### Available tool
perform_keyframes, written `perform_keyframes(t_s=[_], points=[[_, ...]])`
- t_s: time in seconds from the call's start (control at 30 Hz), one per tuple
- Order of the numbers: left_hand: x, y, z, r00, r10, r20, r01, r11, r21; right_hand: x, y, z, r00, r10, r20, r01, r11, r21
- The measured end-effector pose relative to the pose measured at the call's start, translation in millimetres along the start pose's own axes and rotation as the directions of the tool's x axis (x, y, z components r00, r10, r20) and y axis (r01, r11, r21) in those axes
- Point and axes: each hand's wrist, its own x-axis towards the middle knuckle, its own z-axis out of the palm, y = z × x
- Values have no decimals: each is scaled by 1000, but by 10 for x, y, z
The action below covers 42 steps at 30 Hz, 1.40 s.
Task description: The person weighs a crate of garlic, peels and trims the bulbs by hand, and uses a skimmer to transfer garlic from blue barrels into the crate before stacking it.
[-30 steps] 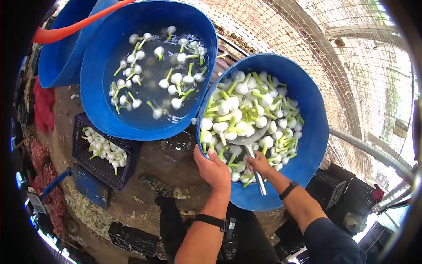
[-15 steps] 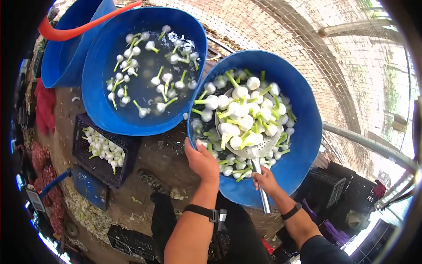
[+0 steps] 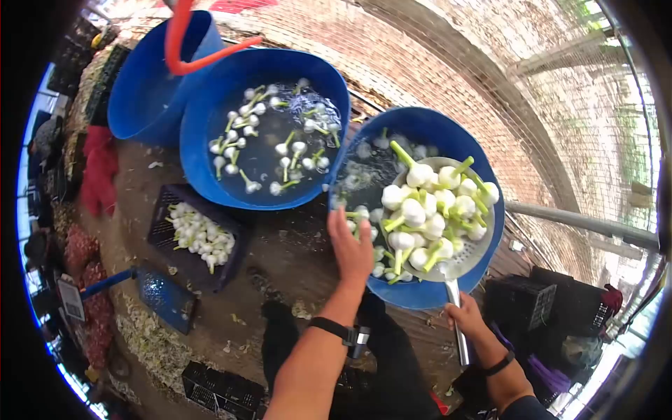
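Note:
My right hand [image 3: 465,315] is closed round the metal handle of a perforated skimmer [image 3: 470,260]. Heaped on the skimmer are white garlic bulbs [image 3: 413,212] with short green stems, held up over the right blue tub [image 3: 413,297]. At this tub's near left edge is my left hand [image 3: 352,252], its fingers stretched upward and thumb apart, close to bulbs inside. More bulbs lie in the water there, partly hidden beneath the skimmer.
A second blue tub [image 3: 196,168] holds water and floating bulbs. Behind it stands another blue tub [image 3: 126,115], with an orange pipe [image 3: 210,65] above. A dark crate [image 3: 164,238] of bulbs sits on the floor. Black crates [image 3: 521,301] stand at right.
The loaded skimmer has risen and moved right with my right hand. My left hand's fingers have straightened at the tub's edge. The camera view has shifted.

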Motion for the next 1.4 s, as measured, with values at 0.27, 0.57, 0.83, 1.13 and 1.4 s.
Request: perform_keyframes(t_s=[0.27, 0.57, 0.83, 1.13, 1.4], points=[[-308, 508, -988, 970, -134, 202, 233, 744, -626, -927, -779, 639, 999, -11, 34, 20, 961, -277], [-252, -213, -2674, 898, -416, 144, 242, 192, -951, -771, -1380, 2192, 988, 28, 152, 56, 851, -522], [275, -1774, -3734, 785, -618, 39, -37, -109, -993, -467, -2037, 4487, 974, 33, 226, 151, 648, -747], [-38, -3003, -4215, 318, -927, 201, 557, 11, -831, 809, -1137, 6094, 927, -305, 219, 351, 495, -795], [-1105, -3013, -4204, 236, -897, 375, 664, -132, -736, 729, -1088, 5729, 918, -376, 130, 309, 468, -828]])
